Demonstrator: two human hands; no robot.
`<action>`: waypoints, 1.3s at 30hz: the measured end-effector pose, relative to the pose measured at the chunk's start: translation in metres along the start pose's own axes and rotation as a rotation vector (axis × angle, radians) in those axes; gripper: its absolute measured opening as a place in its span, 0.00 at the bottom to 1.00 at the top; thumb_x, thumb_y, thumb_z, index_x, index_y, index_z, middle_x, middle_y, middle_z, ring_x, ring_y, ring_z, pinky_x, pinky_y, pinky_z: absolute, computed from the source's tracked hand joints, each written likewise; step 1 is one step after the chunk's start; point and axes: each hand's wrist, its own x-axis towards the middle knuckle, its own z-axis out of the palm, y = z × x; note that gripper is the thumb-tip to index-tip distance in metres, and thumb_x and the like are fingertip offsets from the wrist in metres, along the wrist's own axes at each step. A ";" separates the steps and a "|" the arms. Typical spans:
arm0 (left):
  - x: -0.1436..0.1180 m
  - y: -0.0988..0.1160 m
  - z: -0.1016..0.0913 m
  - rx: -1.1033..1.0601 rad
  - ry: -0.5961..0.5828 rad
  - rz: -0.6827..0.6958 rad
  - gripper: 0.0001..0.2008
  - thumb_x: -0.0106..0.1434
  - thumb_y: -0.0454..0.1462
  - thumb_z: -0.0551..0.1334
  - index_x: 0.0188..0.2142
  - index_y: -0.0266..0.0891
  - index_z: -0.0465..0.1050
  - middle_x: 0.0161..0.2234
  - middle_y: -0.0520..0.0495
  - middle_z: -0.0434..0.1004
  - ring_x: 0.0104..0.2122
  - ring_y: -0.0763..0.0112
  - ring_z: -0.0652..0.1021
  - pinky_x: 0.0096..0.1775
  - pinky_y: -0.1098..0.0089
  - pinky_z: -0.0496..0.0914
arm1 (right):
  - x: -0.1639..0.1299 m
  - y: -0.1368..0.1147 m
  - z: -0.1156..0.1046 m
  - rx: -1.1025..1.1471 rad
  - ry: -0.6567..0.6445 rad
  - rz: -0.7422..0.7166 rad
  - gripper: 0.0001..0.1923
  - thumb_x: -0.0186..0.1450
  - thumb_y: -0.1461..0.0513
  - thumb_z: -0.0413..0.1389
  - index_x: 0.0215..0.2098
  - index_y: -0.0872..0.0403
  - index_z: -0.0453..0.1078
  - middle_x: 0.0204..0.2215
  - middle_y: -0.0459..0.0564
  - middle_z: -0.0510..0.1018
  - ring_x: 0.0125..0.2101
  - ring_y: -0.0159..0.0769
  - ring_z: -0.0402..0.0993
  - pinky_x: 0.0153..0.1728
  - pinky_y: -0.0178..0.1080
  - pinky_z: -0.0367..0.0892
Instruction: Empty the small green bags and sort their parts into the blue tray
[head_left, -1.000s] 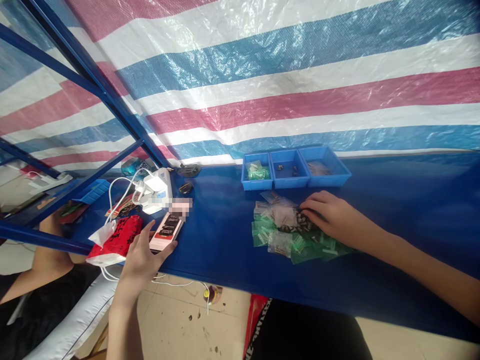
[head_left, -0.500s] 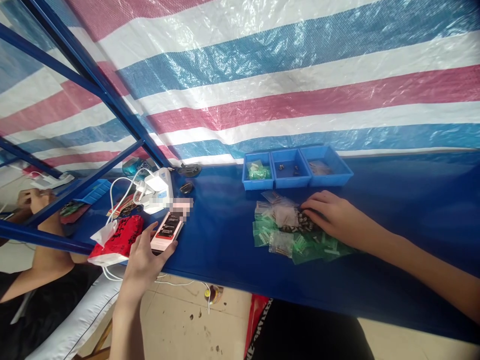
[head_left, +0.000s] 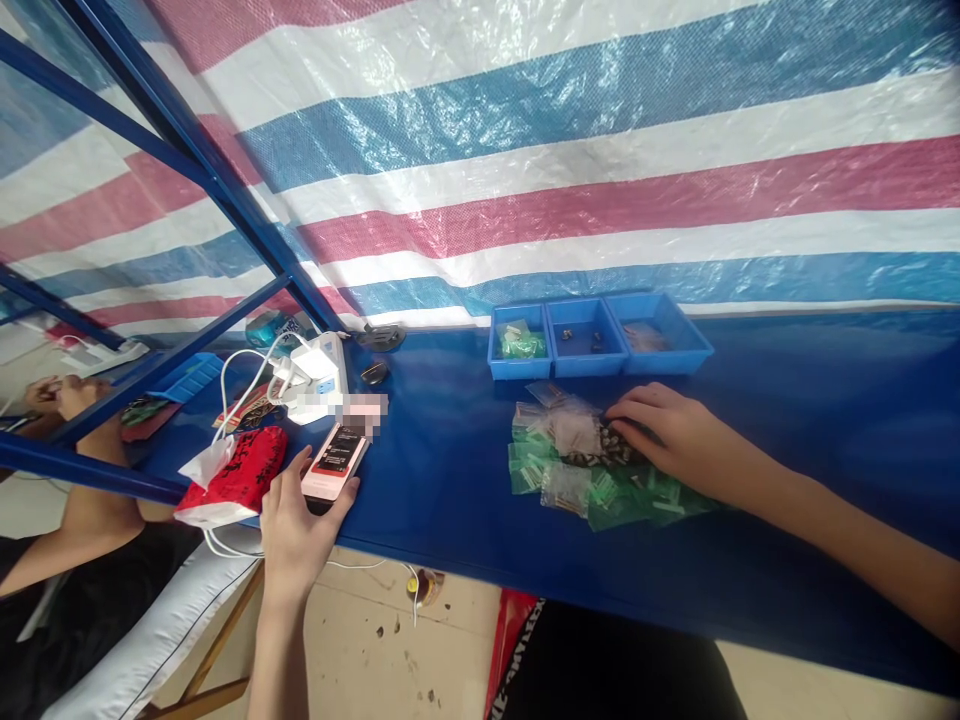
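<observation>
My left hand (head_left: 306,522) grips the near end of a smartphone (head_left: 336,462), thumb along its right side and fingers along its left. The phone lies on the blue table with its screen lit. My right hand (head_left: 664,432) rests over a pile of small plastic bags, fingers together and curled down at some small dark metal parts (head_left: 616,446). Whatever its fingertips hold is hidden. Left of those parts lie clear bags (head_left: 576,434) with small pieces inside. Green bags (head_left: 626,500) holding pale pieces spread in front and under the hand.
Three joined blue bins (head_left: 587,340) stand behind the pile, with bags or small parts inside. At left are a white power strip (head_left: 319,375) with cables, a red tissue pack (head_left: 238,475) and a blue metal frame (head_left: 247,240). Another person's hands (head_left: 71,397) show beyond the frame.
The view has shifted slightly. My left wrist and forearm have swung a little to the right while the hand stays at the phone. The right hand stays at the dark parts.
</observation>
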 end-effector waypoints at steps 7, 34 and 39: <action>-0.001 -0.001 0.000 0.027 0.001 -0.009 0.40 0.60 0.60 0.61 0.65 0.41 0.63 0.59 0.38 0.72 0.58 0.42 0.71 0.60 0.47 0.63 | 0.000 -0.001 -0.002 0.010 0.008 -0.003 0.17 0.76 0.58 0.47 0.47 0.55 0.76 0.44 0.58 0.79 0.47 0.50 0.75 0.42 0.49 0.74; -0.001 0.000 0.001 0.038 -0.003 -0.004 0.40 0.61 0.60 0.60 0.65 0.40 0.63 0.59 0.36 0.72 0.60 0.41 0.70 0.62 0.45 0.62 | 0.002 -0.005 -0.005 -0.005 -0.004 0.013 0.16 0.76 0.60 0.48 0.47 0.58 0.76 0.43 0.59 0.79 0.45 0.49 0.74 0.42 0.48 0.74; -0.002 0.002 0.000 0.041 -0.005 -0.008 0.40 0.61 0.60 0.60 0.65 0.40 0.64 0.59 0.36 0.72 0.59 0.41 0.70 0.62 0.45 0.62 | 0.003 -0.006 -0.006 0.004 0.010 0.018 0.16 0.75 0.60 0.48 0.47 0.57 0.77 0.43 0.59 0.80 0.45 0.49 0.75 0.41 0.48 0.74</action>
